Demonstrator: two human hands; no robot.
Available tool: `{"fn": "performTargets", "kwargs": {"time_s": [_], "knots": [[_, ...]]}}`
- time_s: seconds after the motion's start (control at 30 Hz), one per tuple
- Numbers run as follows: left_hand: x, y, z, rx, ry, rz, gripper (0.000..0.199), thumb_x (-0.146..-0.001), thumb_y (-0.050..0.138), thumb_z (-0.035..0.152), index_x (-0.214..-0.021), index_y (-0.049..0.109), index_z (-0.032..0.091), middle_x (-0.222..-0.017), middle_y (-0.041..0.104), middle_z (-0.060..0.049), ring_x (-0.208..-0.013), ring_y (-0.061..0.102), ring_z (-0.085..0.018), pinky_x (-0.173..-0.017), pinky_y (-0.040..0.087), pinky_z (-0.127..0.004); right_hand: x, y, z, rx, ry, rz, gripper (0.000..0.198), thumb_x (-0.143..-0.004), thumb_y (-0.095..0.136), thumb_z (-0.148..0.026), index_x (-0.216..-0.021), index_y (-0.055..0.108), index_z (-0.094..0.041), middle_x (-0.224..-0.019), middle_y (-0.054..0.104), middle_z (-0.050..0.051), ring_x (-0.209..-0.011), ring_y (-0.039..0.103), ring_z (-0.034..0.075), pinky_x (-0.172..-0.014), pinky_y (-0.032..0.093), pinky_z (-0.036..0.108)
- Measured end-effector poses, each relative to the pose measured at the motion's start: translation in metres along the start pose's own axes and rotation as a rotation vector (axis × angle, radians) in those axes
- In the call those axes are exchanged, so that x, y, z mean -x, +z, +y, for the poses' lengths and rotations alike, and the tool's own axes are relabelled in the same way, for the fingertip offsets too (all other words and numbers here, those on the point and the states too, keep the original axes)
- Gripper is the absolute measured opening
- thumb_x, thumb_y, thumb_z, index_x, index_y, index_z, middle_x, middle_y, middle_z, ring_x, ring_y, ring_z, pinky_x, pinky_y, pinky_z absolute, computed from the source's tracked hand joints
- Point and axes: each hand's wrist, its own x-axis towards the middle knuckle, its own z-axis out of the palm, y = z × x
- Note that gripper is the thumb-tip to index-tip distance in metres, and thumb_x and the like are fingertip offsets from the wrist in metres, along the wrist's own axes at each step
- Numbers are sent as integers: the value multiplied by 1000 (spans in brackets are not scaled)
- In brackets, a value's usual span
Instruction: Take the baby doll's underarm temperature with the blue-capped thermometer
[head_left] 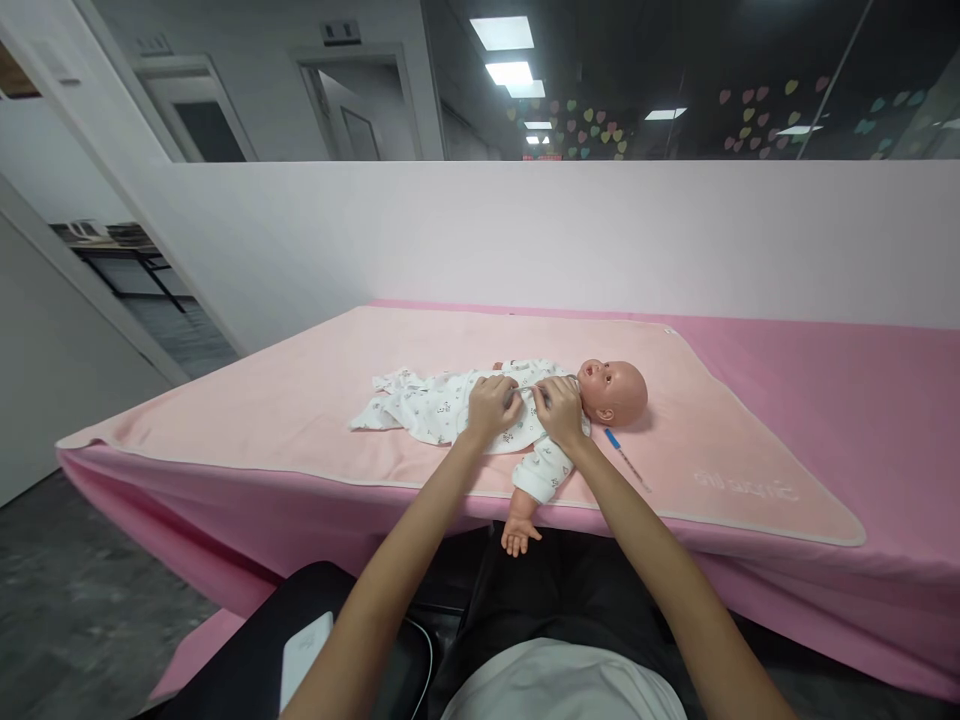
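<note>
A baby doll (613,392) lies on its back on a peach mat, its head to the right. It wears a white baby gown (431,405) with a small print. Over the doll's chest, my left hand (493,405) is closed, fingers pinched at the front of the gown. My right hand (559,408) is closed close beside it, also pinching the gown front near the neck. A thin strip shows between my fingertips; whether it is a tie or the cloth edge I cannot tell. The doll's near arm (519,522) hangs over the table's front edge.
A thin stick with a blue end (613,438), perhaps a thermometer, lies beside the doll's head. The peach mat (285,400) covers a table with a pink cloth (847,420). A white wall (525,235) stands behind. Lower left, a white device (304,655) lies on a black surface.
</note>
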Motion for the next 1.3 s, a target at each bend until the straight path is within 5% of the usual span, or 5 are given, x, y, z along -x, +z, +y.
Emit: {"fn": "performTargets", "kwargs": {"time_s": [0.27, 0.7, 0.93, 1.3], "knots": [[19, -22, -28, 86, 2, -49, 11, -73, 40, 20, -74, 51, 19, -76, 57, -5, -72, 48, -18, -69, 36, -32, 2, 3, 1, -22, 8, -5, 18, -86, 44, -23, -73, 55, -19, -73, 61, 3, -74, 50, 18, -71, 34, 29], [20, -15, -23, 59, -169, 34, 12, -73, 36, 16, -72, 47, 20, -61, 52, -2, -60, 44, -18, -63, 35, -31, 1, 4, 1, -14, 21, -17, 17, -86, 45, -22, -72, 55, -19, -72, 61, 4, -73, 50, 18, -70, 35, 29], [20, -16, -26, 84, -52, 11, 10, -70, 41, 20, -75, 50, 19, -61, 53, -1, -58, 45, -17, -67, 36, -32, 0, 4, 1, -14, 22, -18, 18, -86, 44, -22, -72, 55, -19, -73, 60, 4, -72, 50, 18, -70, 35, 29], [18, -14, -23, -9, -76, 22, 9, -71, 42, 18, -71, 50, 20, -60, 54, -1, -58, 49, -16, -68, 37, -32, 2, 6, 2, -1, 25, -38, 18, -86, 45, -22, -72, 55, -19, -72, 60, 4, -73, 49, 18, -71, 34, 29]]}}
